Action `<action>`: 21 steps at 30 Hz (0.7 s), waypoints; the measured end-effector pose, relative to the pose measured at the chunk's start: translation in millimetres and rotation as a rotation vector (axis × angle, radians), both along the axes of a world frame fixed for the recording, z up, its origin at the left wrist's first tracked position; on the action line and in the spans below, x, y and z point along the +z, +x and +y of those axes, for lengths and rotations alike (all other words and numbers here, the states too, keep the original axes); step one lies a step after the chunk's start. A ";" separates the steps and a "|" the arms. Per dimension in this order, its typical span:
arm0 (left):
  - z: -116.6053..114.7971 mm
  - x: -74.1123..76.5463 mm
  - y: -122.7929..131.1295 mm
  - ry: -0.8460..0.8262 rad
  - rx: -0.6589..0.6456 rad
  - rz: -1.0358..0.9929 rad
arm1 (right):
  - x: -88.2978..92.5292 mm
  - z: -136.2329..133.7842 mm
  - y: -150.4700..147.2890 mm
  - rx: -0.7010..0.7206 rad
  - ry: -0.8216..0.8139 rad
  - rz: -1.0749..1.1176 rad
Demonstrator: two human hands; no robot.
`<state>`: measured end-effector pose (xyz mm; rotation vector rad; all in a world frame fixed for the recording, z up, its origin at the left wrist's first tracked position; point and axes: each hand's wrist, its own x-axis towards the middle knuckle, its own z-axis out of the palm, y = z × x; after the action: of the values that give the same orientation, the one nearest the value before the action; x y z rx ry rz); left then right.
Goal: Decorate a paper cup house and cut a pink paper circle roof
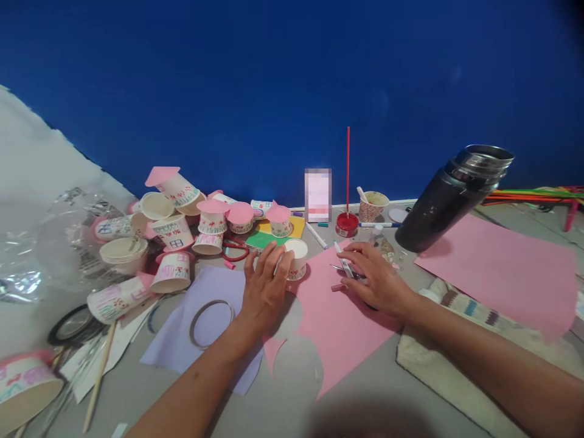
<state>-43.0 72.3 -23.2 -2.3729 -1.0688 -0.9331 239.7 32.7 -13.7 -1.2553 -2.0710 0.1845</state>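
My left hand [267, 286] has its fingers closed around a small white paper cup [297, 258] with drawn marks low on its side. My right hand [376, 277] rests over the pink paper [333, 328], thumb and fingertips on a white marker [342, 255] with a teal tip end. Under those fingers lies a dark metal object, mostly hidden. A dull-pink marker cap or pen end [337, 288] shows near the thumb. Curved pieces are cut out of the pink paper's left edge, and a pink scrap [274, 353] lies beside it.
Several decorated paper cups with pink cone roofs [213, 213] crowd the left. Red-handled scissors [235, 248], a tape ring [194, 328] on purple paper [173, 340], a red jar [347, 226] with a stick, a phone [318, 194] and a black flask [442, 207] stand or lie around.
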 end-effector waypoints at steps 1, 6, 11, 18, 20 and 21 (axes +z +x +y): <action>0.7 -1.0 0.2 -0.004 0.002 0.005 | -0.5 0.4 0.3 0.001 0.003 -0.005; 2.1 -1.1 3.8 -0.006 0.002 0.019 | -3.0 2.1 0.5 0.007 0.029 -0.016; 1.9 4.4 4.2 -0.004 0.075 0.079 | -4.0 1.6 -1.9 -0.004 0.033 -0.008; -3.0 14.4 1.5 -0.112 0.060 0.167 | 3.3 3.8 -0.3 -0.036 0.007 0.053; -6.6 23.1 -0.4 -0.140 0.038 0.175 | 9.5 6.0 3.7 -0.090 0.006 0.090; -9.0 28.8 -2.2 -0.145 0.025 0.174 | 13.4 7.2 6.7 -0.125 0.004 0.110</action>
<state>-45.3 63.3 5.5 -2.4979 -1.1281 -0.6457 246.4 39.9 -0.3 -1.3367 -1.8924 0.1880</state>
